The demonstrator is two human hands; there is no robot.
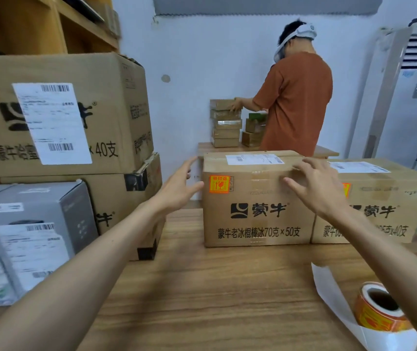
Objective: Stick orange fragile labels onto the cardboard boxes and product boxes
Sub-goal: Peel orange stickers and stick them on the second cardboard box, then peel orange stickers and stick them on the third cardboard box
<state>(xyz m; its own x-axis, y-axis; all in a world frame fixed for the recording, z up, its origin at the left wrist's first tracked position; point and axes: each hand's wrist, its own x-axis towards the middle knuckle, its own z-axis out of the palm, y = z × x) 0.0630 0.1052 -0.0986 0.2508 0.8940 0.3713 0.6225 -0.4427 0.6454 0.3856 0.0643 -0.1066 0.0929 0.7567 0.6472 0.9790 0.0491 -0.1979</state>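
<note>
On the far left of the wooden table (202, 287) stands a grey product box (32, 239), beside two stacked cardboard cartons (106, 117). Next comes the left hand (177, 188), fingers straight and spread, holding nothing, just beside the left edge of the middle cardboard box (258, 219). This box carries an orange fragile label (219, 184) at its upper left. Before its upper right corner the right hand (316, 188) is spread wide, also empty. Further right sits the right cardboard box (392, 198), its label partly hidden. Nearest right, the label roll (379, 312) stands on white backing paper (329, 287).
</note>
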